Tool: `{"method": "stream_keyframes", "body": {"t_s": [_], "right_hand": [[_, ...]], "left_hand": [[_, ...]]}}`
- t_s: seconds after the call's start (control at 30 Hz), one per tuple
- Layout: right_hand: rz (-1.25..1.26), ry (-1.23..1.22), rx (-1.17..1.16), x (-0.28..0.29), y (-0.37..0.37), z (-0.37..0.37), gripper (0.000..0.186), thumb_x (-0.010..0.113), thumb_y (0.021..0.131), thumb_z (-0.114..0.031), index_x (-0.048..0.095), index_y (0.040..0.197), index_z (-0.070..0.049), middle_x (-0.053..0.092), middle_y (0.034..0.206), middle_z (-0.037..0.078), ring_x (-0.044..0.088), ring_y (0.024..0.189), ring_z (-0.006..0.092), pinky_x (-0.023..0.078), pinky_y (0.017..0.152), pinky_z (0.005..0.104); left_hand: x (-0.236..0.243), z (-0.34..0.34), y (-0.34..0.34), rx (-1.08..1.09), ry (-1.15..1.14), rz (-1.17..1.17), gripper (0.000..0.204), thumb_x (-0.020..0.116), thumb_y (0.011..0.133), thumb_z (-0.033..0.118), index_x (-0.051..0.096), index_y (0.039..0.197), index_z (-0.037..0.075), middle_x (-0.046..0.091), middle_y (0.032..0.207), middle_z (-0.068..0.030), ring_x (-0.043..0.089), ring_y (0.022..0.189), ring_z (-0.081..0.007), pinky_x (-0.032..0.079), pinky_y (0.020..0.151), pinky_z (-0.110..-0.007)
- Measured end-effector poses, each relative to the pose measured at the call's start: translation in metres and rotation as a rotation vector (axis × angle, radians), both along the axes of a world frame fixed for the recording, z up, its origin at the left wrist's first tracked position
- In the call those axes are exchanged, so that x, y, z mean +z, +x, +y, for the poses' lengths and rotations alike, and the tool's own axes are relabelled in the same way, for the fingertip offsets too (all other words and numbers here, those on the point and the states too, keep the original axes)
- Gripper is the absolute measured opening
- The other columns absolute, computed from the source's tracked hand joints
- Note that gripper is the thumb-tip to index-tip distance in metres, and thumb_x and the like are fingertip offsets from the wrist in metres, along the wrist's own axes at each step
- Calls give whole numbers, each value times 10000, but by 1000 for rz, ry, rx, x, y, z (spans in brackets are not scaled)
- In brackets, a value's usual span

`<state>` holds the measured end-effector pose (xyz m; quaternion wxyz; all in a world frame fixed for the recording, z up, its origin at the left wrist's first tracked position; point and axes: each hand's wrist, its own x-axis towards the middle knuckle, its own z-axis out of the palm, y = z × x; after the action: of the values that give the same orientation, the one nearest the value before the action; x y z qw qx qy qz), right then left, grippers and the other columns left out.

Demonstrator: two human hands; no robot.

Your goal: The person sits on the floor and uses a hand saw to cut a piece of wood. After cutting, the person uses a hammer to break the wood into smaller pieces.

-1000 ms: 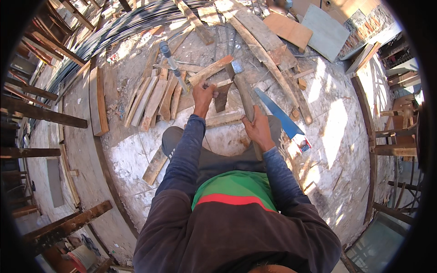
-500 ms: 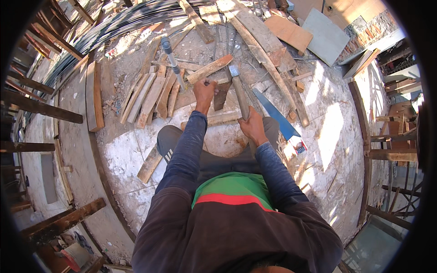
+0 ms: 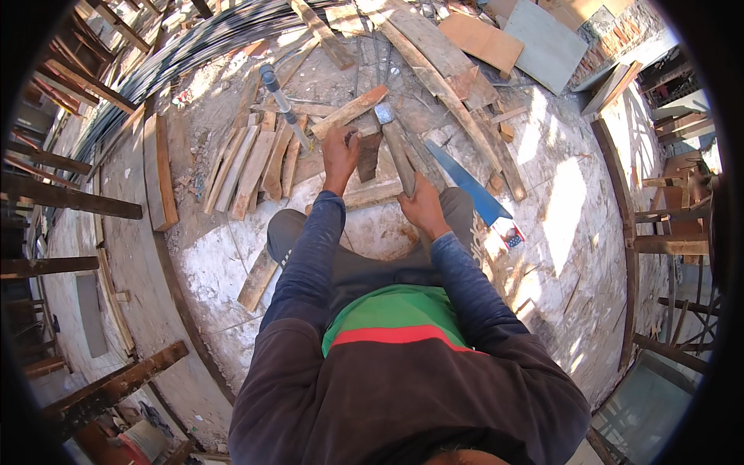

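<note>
In the head view my right hand [image 3: 422, 205] is wrapped round the wooden handle of a hammer [image 3: 401, 155], whose metal head points away from me. To its left, the fingers of my left hand [image 3: 339, 159] are pinched together; what they hold, if anything, is too small to make out. Just right of that hand is a short dark-brown piece of wood [image 3: 370, 157]. A paler wooden strip [image 3: 349, 113] slants beyond my fingers, and another wooden piece [image 3: 376, 194] lies crosswise between my knees. To the right of my right knee rests a blue-bladed handsaw [image 3: 469, 184].
Several cut wooden strips [image 3: 249, 167] lie side by side at the left, with a grey pipe-like tool [image 3: 280, 97] upright near them. Long planks [image 3: 446, 81] stretch across the far right. Thin metal rods [image 3: 194, 58] are bundled at the far left. A low wall [image 3: 132, 256] borders the left.
The hammer head has shifted slightly left, toward my left hand. The whole view has moved a little; both hands keep their grips.
</note>
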<state>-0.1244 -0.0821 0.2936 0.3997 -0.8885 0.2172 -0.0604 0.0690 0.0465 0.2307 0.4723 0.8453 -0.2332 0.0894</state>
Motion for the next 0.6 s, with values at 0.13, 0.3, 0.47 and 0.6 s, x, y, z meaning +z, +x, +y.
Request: {"method": "stream_keyframes", "body": {"t_s": [0.13,0.3,0.47,0.6], "right_hand": [[5,32,-63,-1,-10,2,383,671,780,-152,530,1075,47,643,889,322,627,893,501,491,781,512],[-171,10,-54,43,-5,4,406,664,778,-141,545,1106,65,645,900,326,638,899,490,490,785,512],[-87,19,-9,41,8,1,414,670,767,-142,550,1100,74,648,942,339,641,951,486,499,829,491],[-11,-48,5,-12,19,-8,424,679,764,-148,548,1100,76,647,948,344,637,960,495,500,841,486]], "left_hand": [[20,0,-21,-70,-54,2,464,790,775,136,645,1207,48,614,1017,-142,653,742,-236,519,673,-359],[50,19,-23,-80,-242,32,459,762,828,163,623,1251,50,592,1043,-129,606,750,-193,503,667,-328],[47,23,-27,41,-183,-26,479,671,920,252,555,1332,37,567,1121,-177,608,928,-289,490,840,-411],[13,13,-31,-17,-31,43,510,554,989,324,474,1409,45,494,1272,-249,523,1176,-412,441,966,-481]]}}
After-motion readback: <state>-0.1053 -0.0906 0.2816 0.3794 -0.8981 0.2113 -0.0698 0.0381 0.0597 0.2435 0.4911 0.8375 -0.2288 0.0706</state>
